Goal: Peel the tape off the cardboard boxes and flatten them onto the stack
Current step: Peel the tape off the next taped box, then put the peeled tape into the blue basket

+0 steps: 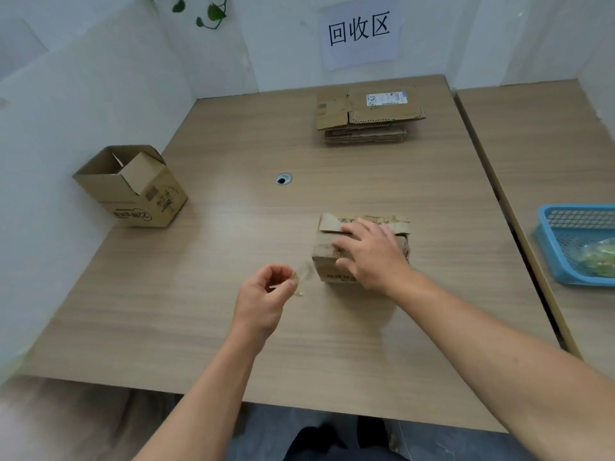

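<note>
Nearest: left hand, fingers pinched on a clear scrap of tape, held just off the near-left corner of the small box. Tape looks free of the cardboard, tho it's see-through & blurred, so can't be sure.

Right hand lies flat on top of that box, fingers spread & pressing, not gripping; it points left across the lid. Box sits mid-table, long axis running roughly L-R, flaps folded over at the far edge.

Key relation: box is directly under the right hand, w/ the left just beside it, so the right is better placed for the flattening move. The blue basket w/ tape-like scraps sits far right, well apart from the left hand.

Further back: 1 open box at left near the wall, untouched. Farthest: stack of flattened boxes, straight beyond the small box.
</note>
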